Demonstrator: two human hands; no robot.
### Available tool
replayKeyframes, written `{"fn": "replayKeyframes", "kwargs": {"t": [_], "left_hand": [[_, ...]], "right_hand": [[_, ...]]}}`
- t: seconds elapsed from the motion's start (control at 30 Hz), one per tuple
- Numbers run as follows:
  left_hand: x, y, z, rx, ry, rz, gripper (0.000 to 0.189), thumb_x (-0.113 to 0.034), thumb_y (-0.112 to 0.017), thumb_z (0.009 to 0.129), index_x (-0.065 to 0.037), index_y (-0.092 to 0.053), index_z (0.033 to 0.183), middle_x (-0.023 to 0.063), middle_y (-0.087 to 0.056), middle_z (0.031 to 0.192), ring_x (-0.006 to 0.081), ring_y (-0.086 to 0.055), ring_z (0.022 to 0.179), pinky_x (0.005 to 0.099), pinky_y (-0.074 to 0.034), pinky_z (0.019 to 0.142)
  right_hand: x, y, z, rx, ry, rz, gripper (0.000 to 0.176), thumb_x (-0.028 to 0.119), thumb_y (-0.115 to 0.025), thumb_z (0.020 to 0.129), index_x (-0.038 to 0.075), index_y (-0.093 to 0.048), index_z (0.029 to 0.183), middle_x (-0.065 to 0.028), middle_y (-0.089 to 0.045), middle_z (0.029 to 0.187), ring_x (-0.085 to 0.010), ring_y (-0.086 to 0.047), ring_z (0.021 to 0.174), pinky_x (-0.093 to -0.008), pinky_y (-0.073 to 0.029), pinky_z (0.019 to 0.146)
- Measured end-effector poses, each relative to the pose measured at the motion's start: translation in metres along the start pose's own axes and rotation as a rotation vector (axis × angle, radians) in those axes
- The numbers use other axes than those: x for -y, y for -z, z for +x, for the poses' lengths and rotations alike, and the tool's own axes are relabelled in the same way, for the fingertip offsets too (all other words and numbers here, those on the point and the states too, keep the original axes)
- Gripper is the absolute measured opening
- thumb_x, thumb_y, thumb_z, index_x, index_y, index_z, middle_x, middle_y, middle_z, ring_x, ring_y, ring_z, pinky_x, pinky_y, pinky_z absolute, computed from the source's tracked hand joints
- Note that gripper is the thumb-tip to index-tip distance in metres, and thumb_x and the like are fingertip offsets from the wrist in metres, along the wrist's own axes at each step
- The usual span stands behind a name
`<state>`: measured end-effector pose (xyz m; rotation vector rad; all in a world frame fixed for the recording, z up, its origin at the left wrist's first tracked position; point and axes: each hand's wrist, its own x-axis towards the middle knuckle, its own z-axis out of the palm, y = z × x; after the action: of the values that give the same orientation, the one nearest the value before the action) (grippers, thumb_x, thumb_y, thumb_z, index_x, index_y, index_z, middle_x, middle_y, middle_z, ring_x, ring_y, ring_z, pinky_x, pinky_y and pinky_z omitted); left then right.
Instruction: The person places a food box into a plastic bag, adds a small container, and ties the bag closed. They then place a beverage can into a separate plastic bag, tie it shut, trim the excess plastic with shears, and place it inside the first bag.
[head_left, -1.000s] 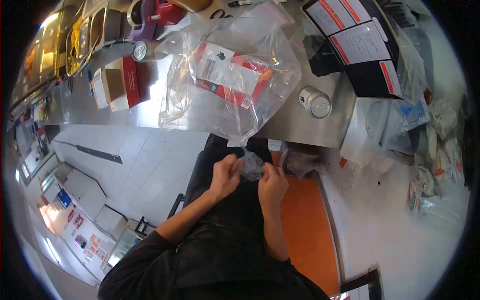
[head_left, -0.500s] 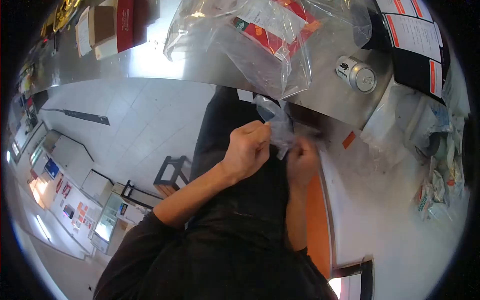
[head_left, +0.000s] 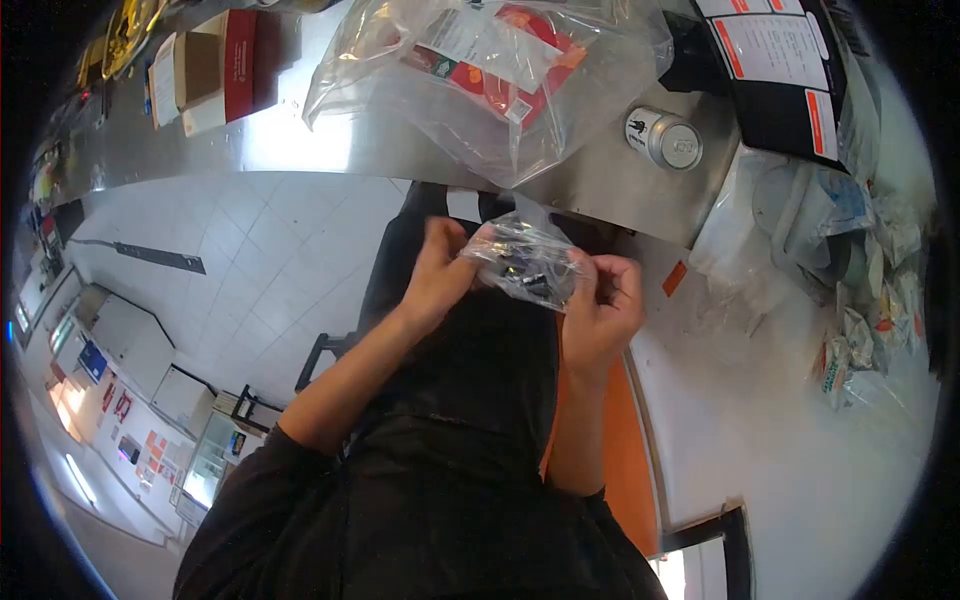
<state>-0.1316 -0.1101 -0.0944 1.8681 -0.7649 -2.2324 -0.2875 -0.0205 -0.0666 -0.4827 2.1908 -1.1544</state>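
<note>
A small clear plastic bag (head_left: 530, 262) is stretched between my hands, in front of my dark clothing and below the counter edge. My left hand (head_left: 443, 268) pinches its left side, and my right hand (head_left: 603, 305) grips its right side between thumb and fingers. Dark shapes show through the plastic; whether they are inside or behind it I cannot tell. Beyond my hands, a large clear bag (head_left: 400, 110) with a red packet (head_left: 540, 85) under its plastic lies on the metal counter (head_left: 330, 150). A silver can (head_left: 665, 138) lies on its side to the right.
An open red and brown box (head_left: 215, 75) stands at the back left. A black folder with labelled sheets (head_left: 780, 60) is at the upper right. Crumpled plastic bags (head_left: 860, 260) hang along the right wall. A dark stool (head_left: 318, 355) stands on the floor at left.
My hands have moved apart, and the small bag, bunched up before, is now spread between them. The view has shifted, so the counter items appear further left.
</note>
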Motion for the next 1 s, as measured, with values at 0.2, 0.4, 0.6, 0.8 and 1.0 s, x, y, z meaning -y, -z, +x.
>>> {"fn": "replayKeyframes", "kwargs": {"t": [0.2, 0.4, 0.6, 0.8, 1.0], "left_hand": [[0.002, -0.013, -0.014, -0.141, -0.534, 0.506, 0.028, -0.006, -0.07, 0.096, -0.008, -0.049, 0.077, 0.0017, -0.056, 0.068, 0.0136, -0.053, 0.055, 0.0336, -0.045, 0.048], [0.015, 0.028, -0.012, 0.066, -1.111, 1.061, 0.024, -0.001, -0.077, 0.083, -0.002, -0.054, 0.082, 0.012, -0.051, 0.073, 0.0281, -0.054, 0.06, 0.0387, -0.046, 0.052], [-0.013, -0.007, -0.026, -0.053, -1.091, 1.066, 0.034, -0.008, -0.078, 0.081, 0.0, -0.056, 0.106, 0.0182, -0.058, 0.097, 0.0366, -0.058, 0.096, 0.0446, -0.052, 0.083], [-0.017, -0.002, -0.018, 0.341, -1.125, 1.15, 0.036, -0.003, -0.074, 0.087, 0.005, -0.052, 0.113, 0.017, -0.065, 0.094, 0.0344, -0.068, 0.082, 0.0425, -0.058, 0.068], [-0.038, -0.009, -0.042, 0.31, -0.603, 1.196, 0.037, -0.012, -0.073, 0.092, 0.003, -0.049, 0.115, 0.0218, -0.067, 0.099, 0.0369, -0.069, 0.085, 0.0421, -0.054, 0.065]], "right_hand": [[-0.016, 0.019, -0.008, 0.468, -0.05, -0.34, 0.019, 0.01, -0.081, 0.084, 0.004, -0.065, 0.094, -0.0088, -0.064, 0.076, -0.0209, -0.062, 0.067, -0.034, -0.049, 0.063], [-0.01, 0.024, -0.011, -0.021, 0.12, -0.282, 0.013, 0.003, -0.075, 0.085, 0.003, -0.071, 0.097, -0.0109, -0.062, 0.09, -0.0256, -0.063, 0.08, -0.0363, -0.051, 0.069], [-0.001, 0.005, -0.006, -0.005, 0.228, -0.232, 0.016, 0.0, -0.071, 0.087, 0.005, -0.07, 0.102, -0.0111, -0.061, 0.091, -0.0281, -0.062, 0.082, -0.0358, -0.05, 0.07], [-0.022, 0.052, 0.026, 0.545, 0.149, -0.25, 0.03, 0.011, -0.081, 0.085, 0.007, -0.066, 0.111, -0.0103, -0.062, 0.106, -0.0292, -0.066, 0.084, -0.037, -0.054, 0.071], [0.004, 0.031, 0.126, -0.047, 0.433, -0.23, 0.074, 0.011, -0.092, 0.072, 0.002, -0.052, 0.133, -0.0162, -0.063, 0.124, -0.0292, -0.064, 0.114, -0.0426, -0.056, 0.091]]}}
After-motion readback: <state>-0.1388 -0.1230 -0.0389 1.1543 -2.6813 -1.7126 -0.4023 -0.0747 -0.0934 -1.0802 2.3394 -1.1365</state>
